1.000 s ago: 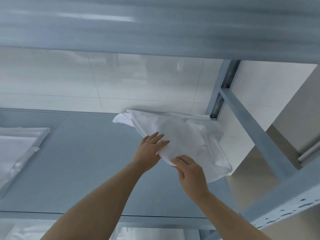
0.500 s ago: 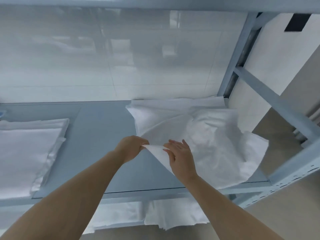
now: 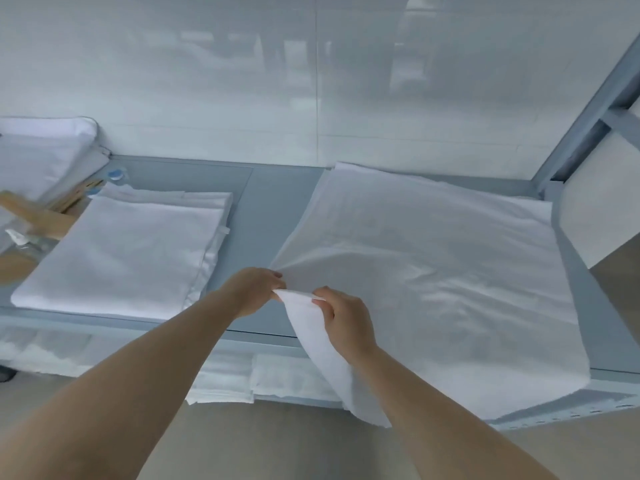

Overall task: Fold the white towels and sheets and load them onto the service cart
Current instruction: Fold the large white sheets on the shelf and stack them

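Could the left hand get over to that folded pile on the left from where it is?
Probably yes: bare shelf lies between the left hand and the folded pile, nothing blocking. But the hand is pinching the sheet, so it must let go.

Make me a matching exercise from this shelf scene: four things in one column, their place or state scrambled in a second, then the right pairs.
Things
1. spread white sheet
2. folded white stack
3. left hand
4. wooden pieces

Places or states
A. at the far left, beside the folded linen
B. lies flat and neat on the left part of the grey shelf
C. grips the sheet's near edge, close to the right hand
D. lies open on the right part of the shelf, its near corner hanging over the front edge

Pairs: 1-D, 2-B, 3-C, 4-A
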A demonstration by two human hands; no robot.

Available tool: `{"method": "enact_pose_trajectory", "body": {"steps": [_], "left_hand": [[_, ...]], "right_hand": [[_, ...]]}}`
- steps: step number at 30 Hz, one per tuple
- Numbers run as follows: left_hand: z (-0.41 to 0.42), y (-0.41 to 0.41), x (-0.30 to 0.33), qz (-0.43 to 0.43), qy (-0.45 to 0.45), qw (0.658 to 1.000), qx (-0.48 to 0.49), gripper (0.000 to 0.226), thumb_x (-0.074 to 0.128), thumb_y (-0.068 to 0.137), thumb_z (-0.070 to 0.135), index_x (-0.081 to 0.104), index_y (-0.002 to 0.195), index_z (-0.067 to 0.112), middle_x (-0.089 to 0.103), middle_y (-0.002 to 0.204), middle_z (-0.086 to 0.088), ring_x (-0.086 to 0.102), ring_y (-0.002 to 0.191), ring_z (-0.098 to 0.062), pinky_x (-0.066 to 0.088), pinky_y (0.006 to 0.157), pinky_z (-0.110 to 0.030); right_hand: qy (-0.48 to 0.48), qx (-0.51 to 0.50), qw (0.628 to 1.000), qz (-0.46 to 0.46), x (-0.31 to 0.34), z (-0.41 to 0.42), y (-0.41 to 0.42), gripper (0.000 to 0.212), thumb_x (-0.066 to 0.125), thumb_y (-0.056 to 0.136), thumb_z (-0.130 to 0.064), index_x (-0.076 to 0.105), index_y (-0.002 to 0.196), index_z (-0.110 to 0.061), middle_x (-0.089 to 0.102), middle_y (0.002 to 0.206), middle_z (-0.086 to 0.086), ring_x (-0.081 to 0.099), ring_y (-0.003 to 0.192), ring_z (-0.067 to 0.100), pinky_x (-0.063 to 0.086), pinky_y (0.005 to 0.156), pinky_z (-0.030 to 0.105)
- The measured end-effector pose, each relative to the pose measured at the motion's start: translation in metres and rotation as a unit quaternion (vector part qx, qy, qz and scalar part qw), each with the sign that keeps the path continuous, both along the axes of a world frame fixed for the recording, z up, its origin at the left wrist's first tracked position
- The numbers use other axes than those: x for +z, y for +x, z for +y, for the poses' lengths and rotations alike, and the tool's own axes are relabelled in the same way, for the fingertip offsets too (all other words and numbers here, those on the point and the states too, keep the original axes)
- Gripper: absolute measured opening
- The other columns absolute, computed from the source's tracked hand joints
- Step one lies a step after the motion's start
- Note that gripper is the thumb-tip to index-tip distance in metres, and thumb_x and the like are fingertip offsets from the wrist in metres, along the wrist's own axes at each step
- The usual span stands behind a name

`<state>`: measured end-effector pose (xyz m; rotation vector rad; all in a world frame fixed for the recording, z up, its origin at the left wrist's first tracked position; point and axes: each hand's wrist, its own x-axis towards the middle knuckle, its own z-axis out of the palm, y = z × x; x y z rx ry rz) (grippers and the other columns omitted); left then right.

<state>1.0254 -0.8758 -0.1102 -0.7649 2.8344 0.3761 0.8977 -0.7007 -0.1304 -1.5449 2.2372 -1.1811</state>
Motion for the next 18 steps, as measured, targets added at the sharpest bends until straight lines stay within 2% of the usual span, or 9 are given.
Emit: {"method": "enact_pose_trajectory", "body": {"steps": [2,4,7,9,12,15,18], "left_hand": [[-0.003,0.011,-0.007,0.003,0.008,1.000,0.008,0.025,0.062,0.092,0.031,0.070,0.114,0.022,0.062,0.127,-0.003,0.054,0.122,-0.025,0.040,0.098,-0.032],[-0.003,0.019,-0.011,-0.005,0.011,1.000,0.002,0.049,0.068,0.083,0.047,0.063,0.125,0.023,0.059,0.132,0.001,0.045,0.132,-0.020,0.035,0.105,-0.032],[0.001,0.023,-0.015,0.001,0.002,1.000,-0.011,0.084,0.069,0.074,0.063,0.043,0.144,0.024,0.044,0.148,0.005,0.033,0.140,-0.014,0.024,0.113,-0.032],[0.006,0.018,-0.015,0.028,0.030,0.999,0.017,0.087,0.065,0.075,0.066,0.035,0.148,0.029,0.032,0.155,0.003,0.026,0.144,-0.013,0.020,0.116,-0.033],[0.015,-0.001,-0.013,0.075,0.063,0.994,0.057,0.075,0.042,0.083,0.070,0.033,0.148,0.033,0.024,0.158,0.002,0.022,0.145,-0.015,0.019,0.117,-0.034],[0.026,-0.032,-0.013,0.117,0.058,0.988,0.082,0.076,0.024,0.082,0.073,0.034,0.147,0.034,0.024,0.158,0.003,0.020,0.146,-0.014,0.019,0.118,-0.036],[0.038,-0.065,-0.025,0.076,0.049,0.993,0.081,0.085,0.014,0.077,0.079,0.026,0.149,0.037,0.016,0.160,0.005,0.009,0.148,-0.013,0.013,0.120,-0.039]], "right_hand": [[0.016,0.011,1.000,-0.006,-0.009,-0.007,0.008,0.016,0.054,0.094,-0.014,0.069,0.100,-0.012,0.070,0.085,0.008,0.060,0.076,0.030,0.045,0.067,0.034],[0.027,0.017,0.999,-0.017,-0.016,-0.011,0.011,0.017,0.054,0.094,-0.014,0.069,0.100,-0.012,0.071,0.088,0.008,0.061,0.079,0.030,0.046,0.070,0.034],[0.029,0.033,0.998,-0.036,-0.021,-0.011,0.011,0.017,0.056,0.095,-0.020,0.069,0.103,-0.012,0.072,0.095,0.005,0.064,0.088,0.028,0.048,0.077,0.034],[0.034,0.041,0.997,-0.053,-0.022,-0.010,0.003,0.025,0.054,0.097,-0.029,0.068,0.112,-0.015,0.070,0.110,0.001,0.061,0.104,0.022,0.045,0.091,0.030],[0.048,0.003,0.993,-0.106,-0.020,-0.002,-0.024,0.038,0.045,0.099,-0.039,0.057,0.131,-0.023,0.053,0.139,-0.001,0.042,0.131,0.017,0.028,0.109,0.025],[0.083,-0.062,0.991,-0.087,-0.025,0.016,-0.074,0.048,0.038,0.097,-0.051,0.043,0.142,-0.036,0.030,0.155,-0.004,0.020,0.143,0.014,0.019,0.118,0.038],[0.132,-0.130,0.982,-0.027,-0.035,0.043,-0.128,0.053,0.037,0.094,-0.057,0.034,0.145,-0.040,0.017,0.160,-0.002,0.010,0.147,0.018,0.012,0.119,0.044]]}}
